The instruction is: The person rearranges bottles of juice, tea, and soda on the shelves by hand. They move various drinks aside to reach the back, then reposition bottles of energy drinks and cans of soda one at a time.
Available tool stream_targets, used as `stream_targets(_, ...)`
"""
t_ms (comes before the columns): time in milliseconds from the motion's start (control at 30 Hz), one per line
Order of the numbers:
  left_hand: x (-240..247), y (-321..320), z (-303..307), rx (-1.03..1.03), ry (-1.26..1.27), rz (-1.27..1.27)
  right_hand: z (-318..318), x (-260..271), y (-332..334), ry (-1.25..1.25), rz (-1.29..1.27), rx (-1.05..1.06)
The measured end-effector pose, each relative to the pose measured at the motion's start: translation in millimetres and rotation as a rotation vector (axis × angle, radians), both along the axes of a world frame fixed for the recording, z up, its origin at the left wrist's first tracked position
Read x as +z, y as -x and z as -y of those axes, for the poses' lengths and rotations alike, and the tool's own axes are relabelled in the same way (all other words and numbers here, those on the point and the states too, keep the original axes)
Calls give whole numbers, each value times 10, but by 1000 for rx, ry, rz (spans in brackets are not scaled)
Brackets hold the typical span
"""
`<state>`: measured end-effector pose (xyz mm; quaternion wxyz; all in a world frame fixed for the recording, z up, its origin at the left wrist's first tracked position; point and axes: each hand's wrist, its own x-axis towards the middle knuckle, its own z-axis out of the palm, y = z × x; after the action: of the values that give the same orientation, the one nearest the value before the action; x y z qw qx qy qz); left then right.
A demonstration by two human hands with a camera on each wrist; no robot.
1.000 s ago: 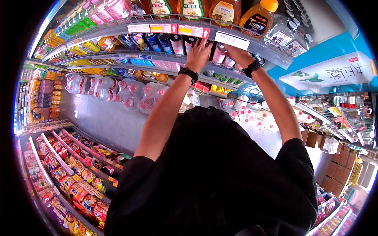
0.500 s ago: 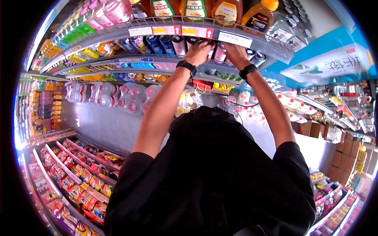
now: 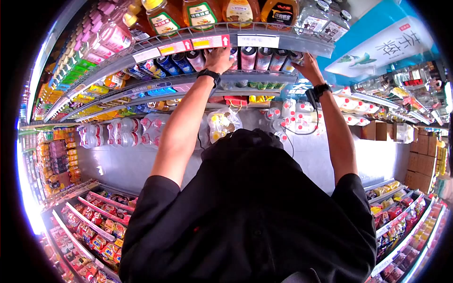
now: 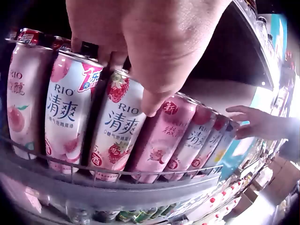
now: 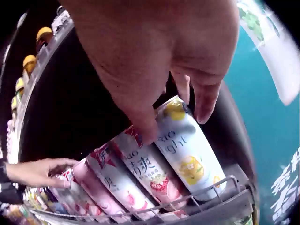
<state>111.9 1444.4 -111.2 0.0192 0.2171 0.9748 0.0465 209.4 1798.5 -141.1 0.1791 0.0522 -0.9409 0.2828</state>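
On a shelf with a wire front rail, a row of RIO drink cans stands upright. My left hand [image 3: 219, 60] reaches over the row. In the left wrist view its thumb and fingers grip the top of a white can [image 4: 117, 129] with strawberries. Beside that stand a pink can [image 4: 164, 133] and a white can with pink fruit [image 4: 68, 112]. At the row's right end, my right hand [image 3: 309, 70] holds the top of a white "light" can [image 5: 190, 152] with yellow fruit, thumb on one side, fingers on the other. That can leans in the right wrist view.
Honey bottles [image 3: 200, 14] line the shelf above, behind a wire rail and price tags [image 3: 257, 41]. A blue panel [image 3: 377, 45] closes the right side. Water jugs [image 3: 127, 132] stand on the floor below; snack shelves [image 3: 94, 231] are behind me.
My hands have moved apart from close together: the right has gone right along the row to its end, with several pink and white cans now showing between them. The head view has shifted right.
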Motion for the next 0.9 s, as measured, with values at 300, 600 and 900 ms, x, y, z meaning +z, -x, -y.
stream_targets(300, 40, 146, -40, -84, -27, 60, -86, 157, 121, 72, 72, 129)
stream_targets(600, 26, 112, -104, -64, 4, -62, -167, 42, 279, 60, 198, 154)
stream_targets(900, -32, -9, -101, -26, 8, -33, -340, 203, 312, -298, 120, 335)
